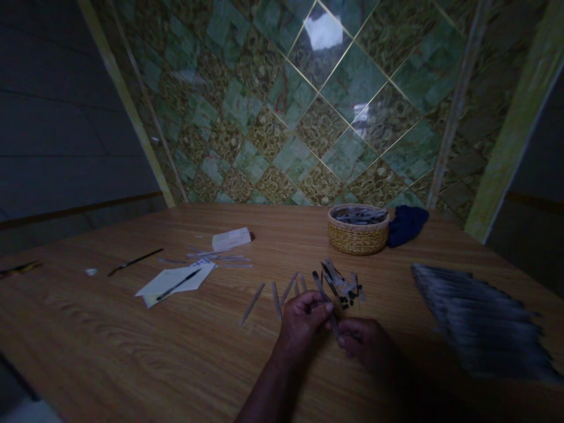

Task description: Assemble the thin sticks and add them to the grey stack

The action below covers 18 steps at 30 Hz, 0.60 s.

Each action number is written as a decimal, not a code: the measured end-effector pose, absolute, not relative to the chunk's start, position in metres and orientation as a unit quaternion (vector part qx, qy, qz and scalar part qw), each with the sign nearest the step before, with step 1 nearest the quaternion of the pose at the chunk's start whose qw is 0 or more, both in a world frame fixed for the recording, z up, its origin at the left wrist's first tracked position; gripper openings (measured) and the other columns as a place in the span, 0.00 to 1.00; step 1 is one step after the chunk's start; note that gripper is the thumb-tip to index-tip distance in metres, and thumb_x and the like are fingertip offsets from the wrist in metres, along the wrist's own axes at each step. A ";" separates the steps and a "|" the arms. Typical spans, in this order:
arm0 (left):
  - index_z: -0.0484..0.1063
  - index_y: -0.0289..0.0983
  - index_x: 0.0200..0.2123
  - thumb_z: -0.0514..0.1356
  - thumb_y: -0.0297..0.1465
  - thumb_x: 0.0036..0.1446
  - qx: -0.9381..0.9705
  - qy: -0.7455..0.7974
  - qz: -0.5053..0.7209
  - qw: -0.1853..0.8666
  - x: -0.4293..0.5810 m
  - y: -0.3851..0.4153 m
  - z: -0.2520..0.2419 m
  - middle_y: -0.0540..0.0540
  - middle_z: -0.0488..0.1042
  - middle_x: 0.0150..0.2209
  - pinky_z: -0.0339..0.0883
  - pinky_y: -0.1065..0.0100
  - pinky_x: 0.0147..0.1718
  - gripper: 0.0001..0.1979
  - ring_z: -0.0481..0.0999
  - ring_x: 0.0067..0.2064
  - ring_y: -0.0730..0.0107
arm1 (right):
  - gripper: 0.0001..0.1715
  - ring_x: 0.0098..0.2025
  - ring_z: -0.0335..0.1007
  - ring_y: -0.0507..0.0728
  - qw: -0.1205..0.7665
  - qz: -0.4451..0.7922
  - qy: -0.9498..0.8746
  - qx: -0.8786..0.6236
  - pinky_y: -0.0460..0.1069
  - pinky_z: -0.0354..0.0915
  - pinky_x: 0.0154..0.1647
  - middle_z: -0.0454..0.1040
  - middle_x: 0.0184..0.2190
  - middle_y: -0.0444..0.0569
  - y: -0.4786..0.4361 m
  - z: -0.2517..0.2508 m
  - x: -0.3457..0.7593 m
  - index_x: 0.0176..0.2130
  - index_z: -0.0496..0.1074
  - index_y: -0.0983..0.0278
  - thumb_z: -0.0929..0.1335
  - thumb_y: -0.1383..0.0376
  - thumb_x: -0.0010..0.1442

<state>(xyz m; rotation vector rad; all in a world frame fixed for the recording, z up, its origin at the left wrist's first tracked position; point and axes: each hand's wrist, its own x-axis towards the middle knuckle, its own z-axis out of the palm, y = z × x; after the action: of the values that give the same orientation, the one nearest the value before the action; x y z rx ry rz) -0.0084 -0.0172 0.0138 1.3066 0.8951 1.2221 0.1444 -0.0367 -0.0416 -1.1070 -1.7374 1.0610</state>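
Left hand [304, 320]: fingers curled in, thumb and fingertips pinched on a slim stick [320, 286]; knuckles up, just above the table
Right hand [363, 343]: close beside the left, almost touching it; fingers folded round the near end of the same stick, though the dim light hides the exact grip
Slim stick: held between both hands, its dark-tipped far end poking out beyond the left fingers
Just beyond the hands: a small pile of parts [341, 285], short pale and dark bits lying crossed over one another
Left of the left hand: a few loose sticks [252, 304] lying singly on the wood, apart from each other
Further ahead of the right hand: a woven basket [358, 241] with grey pieces [359, 215] laid across its top; a dark blue cloth [408, 224] touches its right side
Right of the right hand: a broad heap of grey sticks [476, 320], blurred, well apart from the hands
Far left of the hands: sheets of paper [170, 281] with a pen [178, 284] on them; a white box [231, 238] and a second dark pen [136, 262] beyond
Progress, as a judgement: one piece is in hand; the basket already holds a batch; the heap at the right and the loose sticks look untouched, so most of the work seems left
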 end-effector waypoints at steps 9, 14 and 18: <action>0.70 0.32 0.23 0.65 0.34 0.46 0.593 0.353 0.453 0.564 -0.005 -0.017 0.001 0.51 0.68 0.17 0.56 0.74 0.21 0.11 0.65 0.20 0.77 | 0.09 0.20 0.55 0.48 0.367 0.360 -0.723 -0.462 0.43 0.51 0.21 0.60 0.17 0.39 -0.037 -0.053 0.147 0.24 0.68 0.65 0.62 0.67 0.53; 0.68 0.33 0.23 0.64 0.33 0.46 0.626 0.351 0.421 0.554 -0.003 -0.016 -0.010 0.52 0.66 0.18 0.54 0.74 0.22 0.10 0.63 0.21 0.77 | 0.08 0.21 0.59 0.48 0.346 0.305 -0.749 -0.477 0.43 0.52 0.23 0.64 0.18 0.40 -0.035 -0.058 0.150 0.24 0.70 0.64 0.62 0.69 0.50; 0.65 0.34 0.19 0.62 0.31 0.47 0.671 0.342 0.411 0.513 -0.003 -0.016 -0.012 0.52 0.65 0.19 0.53 0.74 0.23 0.10 0.62 0.23 0.76 | 0.08 0.21 0.59 0.49 0.334 0.291 -0.751 -0.489 0.43 0.52 0.23 0.65 0.17 0.40 -0.033 -0.058 0.151 0.21 0.69 0.64 0.63 0.69 0.48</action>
<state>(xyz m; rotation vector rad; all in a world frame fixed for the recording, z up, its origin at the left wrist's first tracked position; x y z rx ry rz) -0.0026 -0.0159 -0.0123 1.6145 0.8215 0.9891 0.1510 -0.0333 -0.0584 -1.2766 -1.9616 0.7607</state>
